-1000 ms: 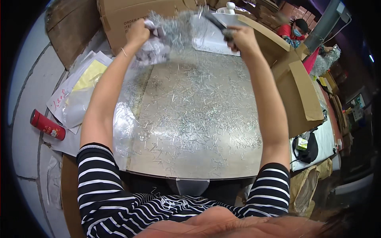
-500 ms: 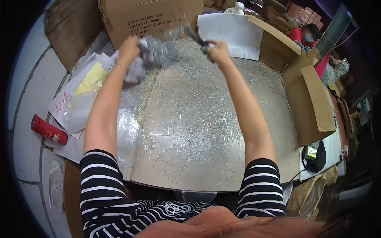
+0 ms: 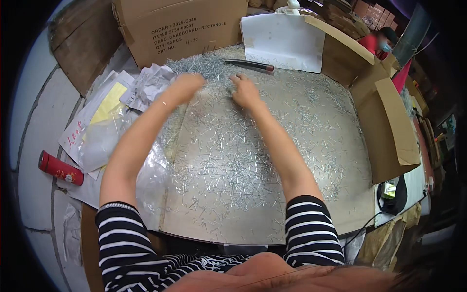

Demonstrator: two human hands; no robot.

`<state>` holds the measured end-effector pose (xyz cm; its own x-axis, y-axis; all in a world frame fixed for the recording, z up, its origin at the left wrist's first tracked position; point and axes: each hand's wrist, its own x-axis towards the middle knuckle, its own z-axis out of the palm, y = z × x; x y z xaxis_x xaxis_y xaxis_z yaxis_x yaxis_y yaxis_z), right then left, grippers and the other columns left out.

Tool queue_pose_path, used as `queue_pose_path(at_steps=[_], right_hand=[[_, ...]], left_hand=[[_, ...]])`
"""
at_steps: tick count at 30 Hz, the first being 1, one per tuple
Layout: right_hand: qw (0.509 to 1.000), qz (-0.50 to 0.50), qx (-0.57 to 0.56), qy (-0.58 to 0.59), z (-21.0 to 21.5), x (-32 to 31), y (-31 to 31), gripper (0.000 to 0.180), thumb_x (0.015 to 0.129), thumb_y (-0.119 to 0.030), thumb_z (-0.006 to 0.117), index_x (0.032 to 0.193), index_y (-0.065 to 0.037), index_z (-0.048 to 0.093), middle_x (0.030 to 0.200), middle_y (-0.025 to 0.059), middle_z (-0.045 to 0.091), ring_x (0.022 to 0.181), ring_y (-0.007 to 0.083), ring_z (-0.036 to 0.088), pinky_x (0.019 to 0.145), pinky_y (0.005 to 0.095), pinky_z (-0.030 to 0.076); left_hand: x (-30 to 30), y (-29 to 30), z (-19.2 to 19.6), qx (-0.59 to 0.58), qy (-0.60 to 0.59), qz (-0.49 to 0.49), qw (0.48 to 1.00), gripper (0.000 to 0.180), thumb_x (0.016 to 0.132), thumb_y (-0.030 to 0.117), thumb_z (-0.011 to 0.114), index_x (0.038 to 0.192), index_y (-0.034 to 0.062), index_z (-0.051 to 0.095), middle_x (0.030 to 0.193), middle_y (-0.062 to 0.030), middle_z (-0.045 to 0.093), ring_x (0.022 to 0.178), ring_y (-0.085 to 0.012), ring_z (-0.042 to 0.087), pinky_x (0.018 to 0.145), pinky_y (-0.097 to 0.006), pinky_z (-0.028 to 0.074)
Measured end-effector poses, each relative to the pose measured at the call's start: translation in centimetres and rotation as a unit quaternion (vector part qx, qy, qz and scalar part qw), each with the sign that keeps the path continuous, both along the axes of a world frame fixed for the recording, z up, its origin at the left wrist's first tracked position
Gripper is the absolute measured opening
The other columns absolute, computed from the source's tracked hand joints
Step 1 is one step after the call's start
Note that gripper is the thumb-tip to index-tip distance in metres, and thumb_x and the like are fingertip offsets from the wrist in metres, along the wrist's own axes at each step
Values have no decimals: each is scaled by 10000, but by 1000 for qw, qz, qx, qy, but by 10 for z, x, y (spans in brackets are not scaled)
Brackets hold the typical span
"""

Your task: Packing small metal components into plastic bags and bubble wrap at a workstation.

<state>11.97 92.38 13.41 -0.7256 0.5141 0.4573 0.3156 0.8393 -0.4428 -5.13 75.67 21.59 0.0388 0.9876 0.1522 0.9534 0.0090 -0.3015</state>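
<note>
Honestly, we've got both palms down flat, left hand (image 3: 187, 82) and right hand (image 3: 244, 91) open, gripping nothing, on the nails (image 3: 233, 160) strewn across the cardboard sheet (image 3: 311, 214). Sweep gently, fingers relaxed; those points prick.

Far edge: printed cardboard box (image 3: 182, 27), white sheet (image 3: 282, 41) beside it, dark-handled knife (image 3: 250, 64) lying in front. Left: crumpled paper (image 3: 148, 85), yellow sheet (image 3: 109, 103), clear plastic bags (image 3: 99, 141), red bottle (image 3: 61, 168) lying flat. Right: open cardboard flaps (image 3: 389, 121).
</note>
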Motion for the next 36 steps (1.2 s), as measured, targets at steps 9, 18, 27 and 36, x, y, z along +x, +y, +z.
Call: queue_pose_path(at_steps=[9, 18, 27, 36], right_hand=[[979, 11, -201, 19, 32, 6, 53, 295, 747, -110, 654, 1034, -95, 722, 850, 71, 706, 715, 234, 673, 655, 353, 545], [789, 61, -519, 324, 122, 91, 57, 321, 929, -105, 588, 1191, 80, 584, 1127, 167, 638, 1029, 252, 633, 833, 371, 572], [946, -225, -215, 88, 31, 172, 168, 460, 806, -147, 570, 1243, -12, 612, 1102, 180, 671, 1051, 271, 642, 856, 400, 529], [964, -212, -76, 139, 36, 234, 146, 250, 725, -122, 645, 938, -36, 742, 794, 164, 698, 702, 193, 658, 637, 361, 520]], left_hand=[[33, -1, -10, -108, 20, -78, 991, 129, 730, 28, 620, 834, 27, 696, 894, -163, 694, 844, -334, 689, 718, -442, 556], [53, 27, -3, -107, -25, -74, 991, 218, 725, 26, 646, 941, 22, 675, 1064, -145, 663, 1007, -324, 649, 802, -421, 546], [47, 100, -37, -89, -59, 45, 993, 407, 767, 69, 602, 1174, 69, 608, 1360, -134, 499, 1178, -329, 548, 925, -425, 493], [38, 47, -28, -88, -74, 68, 991, 308, 746, 8, 602, 1041, 6, 692, 1065, -205, 674, 1031, -365, 646, 884, -427, 518]])
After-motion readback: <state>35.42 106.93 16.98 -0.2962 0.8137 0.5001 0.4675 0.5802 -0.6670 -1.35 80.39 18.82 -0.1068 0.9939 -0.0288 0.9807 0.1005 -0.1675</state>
